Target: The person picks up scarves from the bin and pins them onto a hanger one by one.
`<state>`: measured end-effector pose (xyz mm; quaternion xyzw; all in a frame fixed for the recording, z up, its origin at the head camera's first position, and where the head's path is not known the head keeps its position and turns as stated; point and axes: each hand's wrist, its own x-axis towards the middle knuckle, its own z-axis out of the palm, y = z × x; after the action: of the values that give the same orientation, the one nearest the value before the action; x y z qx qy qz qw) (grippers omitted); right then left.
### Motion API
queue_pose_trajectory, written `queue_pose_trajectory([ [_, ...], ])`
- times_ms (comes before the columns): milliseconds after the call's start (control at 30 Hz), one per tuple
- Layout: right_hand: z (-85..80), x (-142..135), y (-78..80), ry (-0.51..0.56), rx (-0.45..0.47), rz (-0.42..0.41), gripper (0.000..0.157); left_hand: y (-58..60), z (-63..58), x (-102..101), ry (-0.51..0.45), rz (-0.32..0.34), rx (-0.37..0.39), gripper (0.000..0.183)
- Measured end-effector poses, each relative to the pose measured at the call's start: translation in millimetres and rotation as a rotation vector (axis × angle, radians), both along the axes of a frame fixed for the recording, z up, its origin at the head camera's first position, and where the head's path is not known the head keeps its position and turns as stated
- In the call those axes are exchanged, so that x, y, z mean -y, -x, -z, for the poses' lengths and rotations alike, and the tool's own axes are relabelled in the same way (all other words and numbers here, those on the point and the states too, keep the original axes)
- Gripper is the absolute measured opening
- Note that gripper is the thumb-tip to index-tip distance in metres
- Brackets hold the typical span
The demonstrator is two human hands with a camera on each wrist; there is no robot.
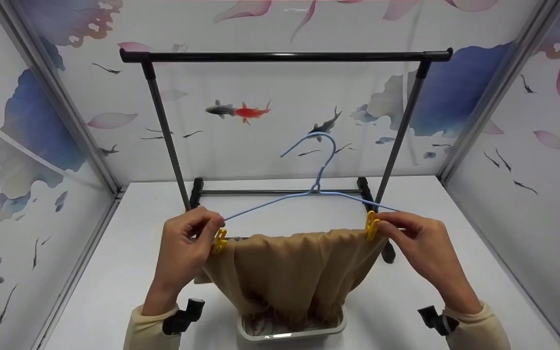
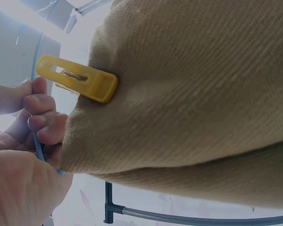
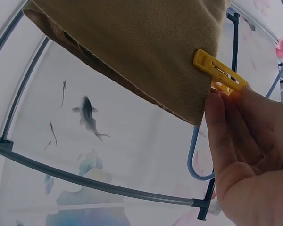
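Note:
A tan fringed cloth (image 1: 292, 262) hangs from a blue wire hanger (image 1: 280, 198), with a yellow clothespin at each end of its top edge. My left hand (image 1: 187, 243) grips the hanger's wire at its left end, right beside the left clothespin (image 2: 80, 79), which bites the cloth. My right hand (image 1: 421, 243) pinches the handle end of the right clothespin (image 3: 220, 70), whose nose lies over the cloth's edge. The hanger's hook points up and opens to the left. The hanger's right end is partly hidden behind my right hand.
A black garment rack (image 1: 285, 57) stands behind the hanger on a white table (image 1: 129, 272). Below the cloth sits a pale plastic basket (image 1: 292, 335), the fringe overlapping its opening in the head view. Printed panels (image 1: 518, 160) with fish and petals enclose the sides and back.

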<state>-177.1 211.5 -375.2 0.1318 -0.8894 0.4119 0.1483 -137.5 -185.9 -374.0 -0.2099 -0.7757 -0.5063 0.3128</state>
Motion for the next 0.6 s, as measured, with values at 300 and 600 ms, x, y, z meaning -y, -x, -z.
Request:
queue_pose_trajectory([
  [300, -8.3, -1, 6.5, 0.034, -0.338, 0.017, 0.01, 2.8, -0.7, 3, -0.023, -0.014, 0.054, 0.017],
  [600, -0.2, -1, 23.3, -0.078, -0.24, -0.112, 0.011, 11.8, 3.6, 3, -0.04, -0.032, 0.093, 0.014],
])
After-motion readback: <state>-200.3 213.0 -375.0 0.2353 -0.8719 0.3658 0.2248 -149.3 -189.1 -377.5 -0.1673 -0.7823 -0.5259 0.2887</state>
